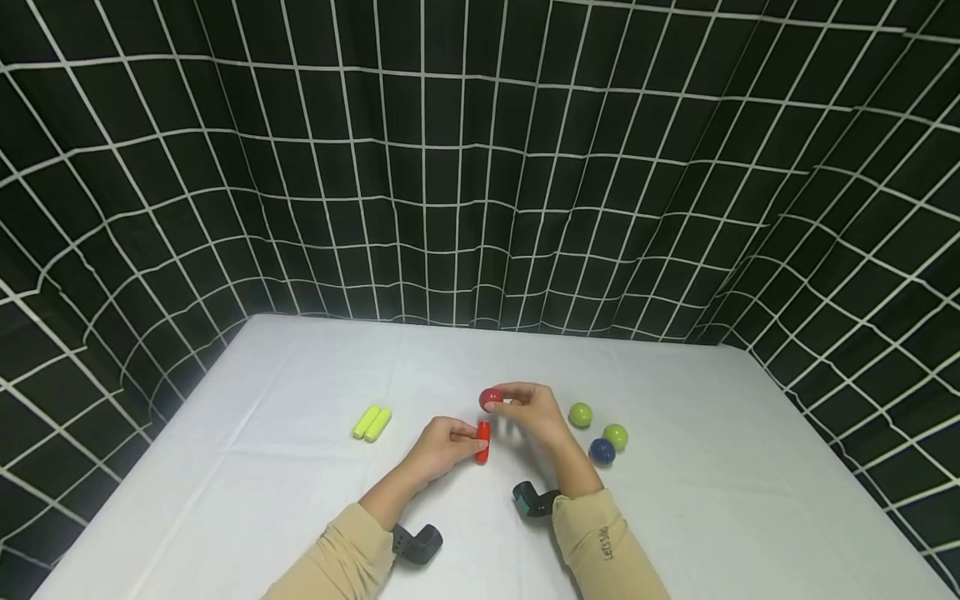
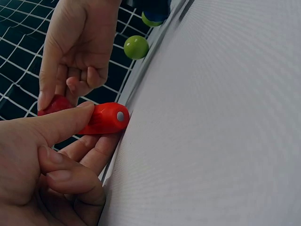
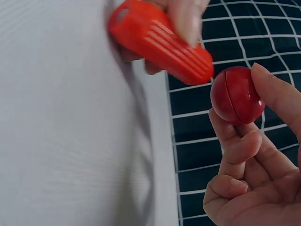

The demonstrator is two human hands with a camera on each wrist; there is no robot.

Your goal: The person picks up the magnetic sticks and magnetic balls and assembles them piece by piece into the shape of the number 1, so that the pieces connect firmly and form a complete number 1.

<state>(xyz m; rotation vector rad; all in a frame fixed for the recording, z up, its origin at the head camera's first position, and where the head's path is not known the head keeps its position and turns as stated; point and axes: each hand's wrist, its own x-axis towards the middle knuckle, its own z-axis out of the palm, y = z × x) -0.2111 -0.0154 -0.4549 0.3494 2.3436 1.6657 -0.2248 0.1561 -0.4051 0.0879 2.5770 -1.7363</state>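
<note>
My left hand (image 1: 441,450) pinches a small red-orange plastic piece (image 1: 483,429) between thumb and fingers. It is long and rounded, with ribbed grooves and a slot at one end in the right wrist view, and a grey dot on its end (image 2: 120,116) in the left wrist view. Just beyond it, my right hand (image 1: 531,408) holds a glossy red ball (image 3: 235,96) by thumb and fingertips; a thin seam runs round the ball. Ball and piece are close together, with a narrow gap between them in the right wrist view.
Two yellow-green sticks (image 1: 372,423) lie side by side on the white tablecloth (image 1: 300,500), to the left. Right of my right hand sit two green balls (image 1: 581,415) and a dark blue ball (image 1: 602,452). A black grid-patterned curtain (image 1: 442,225) surrounds the table's back and sides.
</note>
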